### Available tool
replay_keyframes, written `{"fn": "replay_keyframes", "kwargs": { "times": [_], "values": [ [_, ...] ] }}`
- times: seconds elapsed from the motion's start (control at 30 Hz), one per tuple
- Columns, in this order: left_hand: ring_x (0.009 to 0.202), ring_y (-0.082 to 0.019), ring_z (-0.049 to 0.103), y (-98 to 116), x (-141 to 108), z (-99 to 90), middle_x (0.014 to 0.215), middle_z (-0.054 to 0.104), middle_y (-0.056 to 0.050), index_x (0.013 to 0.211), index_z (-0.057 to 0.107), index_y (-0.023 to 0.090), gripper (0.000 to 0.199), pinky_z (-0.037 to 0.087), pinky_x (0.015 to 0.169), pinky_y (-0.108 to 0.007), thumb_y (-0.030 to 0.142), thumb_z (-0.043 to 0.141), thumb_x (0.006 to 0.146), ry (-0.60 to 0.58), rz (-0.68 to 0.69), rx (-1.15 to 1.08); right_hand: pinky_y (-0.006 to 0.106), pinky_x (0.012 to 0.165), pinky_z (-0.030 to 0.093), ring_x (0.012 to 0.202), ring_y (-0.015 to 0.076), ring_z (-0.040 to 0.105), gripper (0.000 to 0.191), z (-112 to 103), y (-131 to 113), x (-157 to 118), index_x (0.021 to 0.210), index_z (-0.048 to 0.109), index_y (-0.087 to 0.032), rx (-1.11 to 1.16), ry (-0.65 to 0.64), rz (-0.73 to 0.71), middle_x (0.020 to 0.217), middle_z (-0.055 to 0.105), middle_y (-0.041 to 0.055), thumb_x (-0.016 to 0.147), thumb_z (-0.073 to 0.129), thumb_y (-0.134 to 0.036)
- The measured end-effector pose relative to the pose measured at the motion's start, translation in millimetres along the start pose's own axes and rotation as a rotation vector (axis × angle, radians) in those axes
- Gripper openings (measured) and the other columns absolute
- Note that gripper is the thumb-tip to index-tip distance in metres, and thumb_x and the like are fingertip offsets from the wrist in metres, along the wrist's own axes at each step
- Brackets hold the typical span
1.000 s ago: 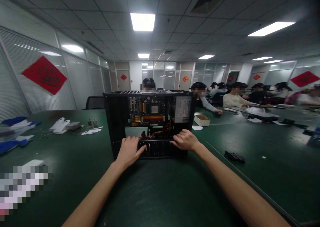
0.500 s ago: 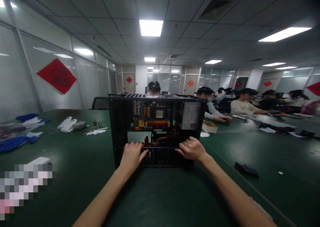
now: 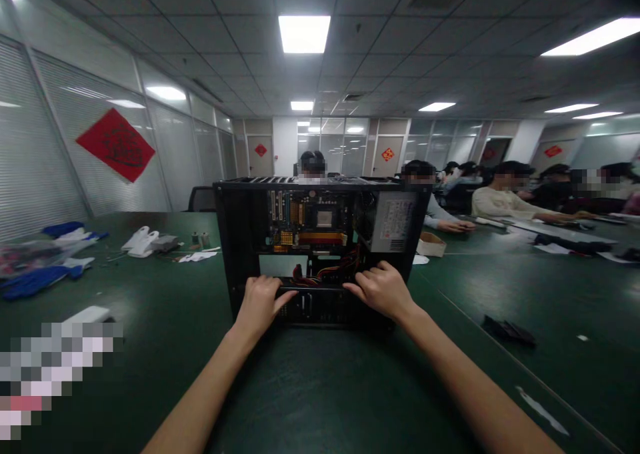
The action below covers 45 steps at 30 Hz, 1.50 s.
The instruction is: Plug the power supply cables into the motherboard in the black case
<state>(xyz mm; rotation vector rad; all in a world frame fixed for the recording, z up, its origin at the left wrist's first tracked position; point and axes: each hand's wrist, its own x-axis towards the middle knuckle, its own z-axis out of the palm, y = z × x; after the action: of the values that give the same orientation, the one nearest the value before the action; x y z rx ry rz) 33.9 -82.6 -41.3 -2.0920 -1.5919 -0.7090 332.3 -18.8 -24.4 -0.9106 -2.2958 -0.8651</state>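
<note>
A black computer case (image 3: 235,241) stands on the green table (image 3: 320,387), its open side facing me. Inside it I see a motherboard (image 3: 280,215), a silver power supply (image 3: 393,222) at the upper right and a loose bundle of coloured cables (image 3: 325,273). My left hand (image 3: 261,305) is closed over the left part of the case's lower crossbar, thumb pointing inward. Farther along the same bar, my right hand (image 3: 384,291) grips it on the right. The fingertips of both hands are hidden behind the bar.
On the left lie blue-and-white gloves (image 3: 43,281), a white plastic bag (image 3: 143,241) and small metal parts. At right are a black object (image 3: 509,331), a paper scrap (image 3: 543,411) and an open small box (image 3: 431,245). Several people sit around the tables beyond.
The case looks slightly larger and nearer, its right side more so. Both hands stay on its bar. My view has tilted down a little.
</note>
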Motion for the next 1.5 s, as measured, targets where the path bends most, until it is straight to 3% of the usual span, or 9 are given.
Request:
{"fn": "replay_keyframes", "kwargs": {
  "times": [0.13, 0.3, 0.43, 0.6, 0.87, 1.03, 1.17, 1.3, 1.5],
  "values": [
    [0.081, -0.025, 0.063, -5.2, 1.5, 1.6, 0.081, 0.071, -0.008, 0.084, 0.068, 0.014, 0.034, 0.037, 0.08, -0.039, 0.046, 0.059, 0.092, 0.011, 0.0, -0.042, 0.032, 0.078, 0.035, 0.079, 0.0198, 0.065, 0.041, -14.9, -20.1, 36.9, 0.085, 0.068, -0.017, 0.199, -0.12, 0.171, 0.084, 0.073, 0.0069, 0.1, 0.044, -0.048],
    [0.082, -0.025, 0.064, -11.3, -0.2, 1.1, 0.082, 0.071, -0.009, 0.083, 0.068, 0.014, 0.034, 0.038, 0.082, -0.04, 0.047, 0.06, 0.091, -0.001, 0.009, -0.071, 0.029, 0.077, 0.042, 0.097, 0.0235, 0.066, 0.042, -6.8, -46.8, 79.1, 0.106, 0.067, -0.018, 0.423, -0.302, 0.124, 0.106, 0.072, 0.01, 0.096, 0.048, -0.054],
    [0.085, -0.026, 0.065, -7.9, -1.8, -5.8, 0.085, 0.072, -0.01, 0.085, 0.068, 0.015, 0.036, 0.039, 0.082, -0.04, 0.047, 0.056, 0.093, 0.0, 0.003, -0.073, 0.03, 0.076, 0.044, 0.097, 0.0273, 0.067, 0.05, 11.8, -59.3, 97.6, 0.111, 0.068, -0.017, 0.532, -0.433, 0.142, 0.104, 0.073, 0.013, 0.094, 0.048, -0.059],
    [0.084, -0.024, 0.068, -2.1, 0.9, -13.9, 0.087, 0.075, -0.007, 0.09, 0.071, 0.018, 0.033, 0.041, 0.083, -0.04, 0.042, 0.05, 0.096, -0.006, -0.074, -0.192, 0.026, 0.067, 0.043, 0.08, 0.0209, 0.067, 0.048, 22.8, -51.5, 105.9, 0.099, 0.074, -0.015, 0.948, -0.497, 0.131, 0.088, 0.074, 0.0094, 0.089, 0.056, -0.059],
    [0.107, -0.027, 0.066, 8.3, 23.0, -29.7, 0.118, 0.07, -0.01, 0.12, 0.065, 0.018, 0.043, 0.049, 0.094, -0.042, 0.043, 0.065, 0.085, -0.061, -0.099, -0.459, 0.021, 0.053, 0.035, 0.057, 0.0093, 0.05, 0.035, -20.4, -34.1, 115.3, 0.096, 0.07, -0.013, 1.447, -0.214, 0.292, 0.07, 0.062, 0.0, 0.084, 0.064, -0.046],
    [0.09, -0.025, 0.071, 22.1, 69.7, -66.4, 0.101, 0.075, -0.01, 0.11, 0.068, 0.013, 0.04, 0.057, 0.083, -0.039, 0.041, 0.069, 0.081, 0.015, -0.197, -0.841, 0.02, 0.047, 0.032, 0.049, 0.0075, 0.042, 0.035, -61.7, -33.1, 114.3, 0.107, 0.062, -0.016, 1.501, -0.008, 0.354, 0.057, 0.047, -0.0079, 0.084, 0.066, -0.041],
    [0.087, -0.022, 0.071, 36.6, 94.7, -98.3, 0.096, 0.075, -0.008, 0.105, 0.07, 0.014, 0.036, 0.059, 0.081, -0.034, 0.033, 0.076, 0.074, 0.105, -0.153, -1.007, 0.02, 0.042, 0.034, 0.043, 0.0074, 0.043, 0.047, -76.5, -30.0, 109.7, 0.129, 0.05, -0.02, 1.523, 0.042, 0.397, 0.062, 0.055, -0.007, 0.089, 0.061, -0.04],
    [0.086, -0.022, 0.071, 49.4, 97.2, -114.8, 0.095, 0.075, -0.007, 0.103, 0.072, 0.015, 0.034, 0.06, 0.081, -0.033, 0.029, 0.078, 0.073, 0.041, -0.087, -1.075, 0.021, 0.046, 0.042, 0.051, 0.0099, 0.054, 0.05, -82.0, -26.6, 107.5, 0.135, 0.047, -0.02, 1.507, 0.083, 0.403, 0.071, 0.062, -0.0028, 0.089, 0.062, -0.034],
    [0.082, -0.023, 0.072, 44.0, 92.8, -108.9, 0.092, 0.076, -0.008, 0.102, 0.072, 0.015, 0.037, 0.061, 0.075, -0.032, 0.032, 0.082, 0.071, -0.178, -0.064, -1.156, 0.021, 0.047, 0.045, 0.049, 0.0094, 0.054, 0.052, -94.4, -15.7, 100.3, 0.14, 0.043, -0.016, 1.522, 0.072, 0.396, 0.066, 0.061, -0.0041, 0.093, 0.056, -0.035]
  ]
}}
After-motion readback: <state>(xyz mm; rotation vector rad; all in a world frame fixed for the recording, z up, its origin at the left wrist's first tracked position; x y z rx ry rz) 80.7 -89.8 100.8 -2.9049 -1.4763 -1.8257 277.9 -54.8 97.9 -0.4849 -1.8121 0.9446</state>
